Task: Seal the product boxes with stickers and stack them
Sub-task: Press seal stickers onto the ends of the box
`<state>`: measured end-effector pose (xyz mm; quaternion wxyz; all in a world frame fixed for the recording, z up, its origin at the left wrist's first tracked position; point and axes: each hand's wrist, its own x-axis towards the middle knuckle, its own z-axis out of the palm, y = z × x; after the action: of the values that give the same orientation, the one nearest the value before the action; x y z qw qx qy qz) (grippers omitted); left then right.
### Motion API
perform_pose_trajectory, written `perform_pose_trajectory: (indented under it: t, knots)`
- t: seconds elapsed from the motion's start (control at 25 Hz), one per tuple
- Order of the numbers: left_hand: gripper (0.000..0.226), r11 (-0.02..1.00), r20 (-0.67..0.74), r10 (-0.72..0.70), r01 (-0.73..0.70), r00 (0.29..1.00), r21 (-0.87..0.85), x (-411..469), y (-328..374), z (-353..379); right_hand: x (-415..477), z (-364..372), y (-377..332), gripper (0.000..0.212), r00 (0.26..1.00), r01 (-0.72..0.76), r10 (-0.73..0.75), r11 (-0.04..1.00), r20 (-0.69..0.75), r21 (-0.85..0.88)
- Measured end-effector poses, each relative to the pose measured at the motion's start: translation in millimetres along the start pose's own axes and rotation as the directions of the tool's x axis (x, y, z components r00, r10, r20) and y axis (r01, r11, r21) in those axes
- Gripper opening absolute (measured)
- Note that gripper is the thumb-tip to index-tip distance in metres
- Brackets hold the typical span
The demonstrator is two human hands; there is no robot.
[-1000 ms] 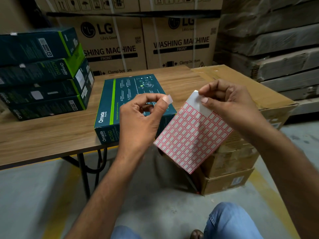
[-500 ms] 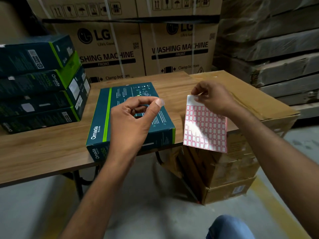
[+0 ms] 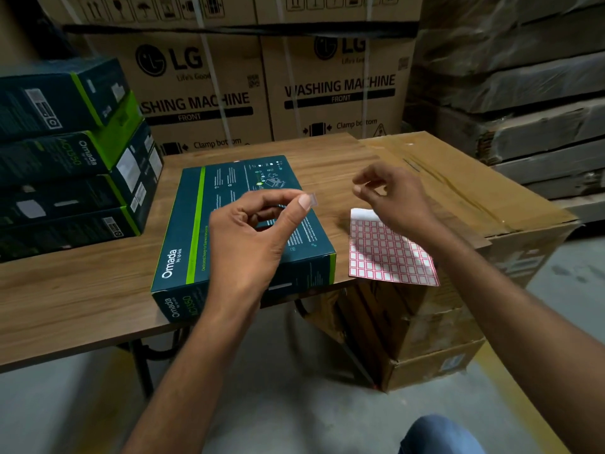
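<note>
Ok, left hand (image 3: 248, 244) pinches the sticker (image 3: 312, 200), likely flimsy and tacky so edge-hold only, above the box (image 3: 229, 204) at worktop (image 3: 82, 290) front edge; right hand (image 3: 389, 194) loose, empty.

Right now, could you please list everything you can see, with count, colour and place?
product box: one, dark teal with green stripe, flat at the table's front edge.
stacked boxes: four, teal and green, table's left end.
sticker sheet: one, white with red grid, table's right front corner.
sticker: one, pale, pinched above the product box.
table: one, brown wood.
washing machine cartons: two, brown, behind the table.
cardboard cartons: at least two, brown, stacked right of the table.
wrapped slabs: several, grey, back right.
left hand: pinching the sticker.
right hand: fingers curled, above the sticker sheet.
</note>
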<state>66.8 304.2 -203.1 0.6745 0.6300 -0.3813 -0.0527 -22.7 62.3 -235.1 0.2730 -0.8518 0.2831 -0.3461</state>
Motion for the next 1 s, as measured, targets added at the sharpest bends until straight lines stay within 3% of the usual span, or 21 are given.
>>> perform_pose_trajectory:
  t: [0.08, 0.16, 0.52, 0.76, 0.88, 1.0]
  knots:
    - [0.01, 0.999, -0.027, -0.014, 0.013, 1.0, -0.045, -2.1, 0.5, -6.4, -31.5, -6.2, -39.1, 0.011, 1.0, 0.02, -0.021, 0.939, -0.003, 0.342]
    - [0.012, 0.997, -0.036, -0.036, 0.033, 0.999, -0.074, -6.1, 2.6, -14.1, -63.2, -8.4, -73.9, 0.019, 0.991, 0.045, -0.108, 0.836, 0.083, 0.547]
    - [0.009, 0.969, -0.068, -0.086, 0.068, 0.994, -0.236, -36.6, 12.7, -47.1, -114.1, 2.5, -126.3, 0.024, 0.967, 0.029, -0.205, 0.676, 0.151, 0.736]
    - [0.011, 0.977, -0.071, -0.076, 0.06, 0.995, -0.203, -49.1, 14.9, -60.0, -123.6, 13.7, -129.0, 0.024, 0.975, 0.012, -0.161, 0.724, 0.152, 0.69]
    - [0.01, 0.986, -0.136, 0.133, -0.117, 0.982, 0.123, -43.7, 0.7, -74.0, -120.2, 24.8, -107.5, 0.011, 0.993, 0.021, -0.071, 0.891, 0.094, 0.453]
    - [0.008, 0.826, -0.024, 0.36, -0.307, 0.933, 0.472, -42.0, -17.6, -83.9, -123.1, 31.8, -90.1, 0.019, 0.983, 0.14, -0.15, 0.985, 0.104, 0.099]
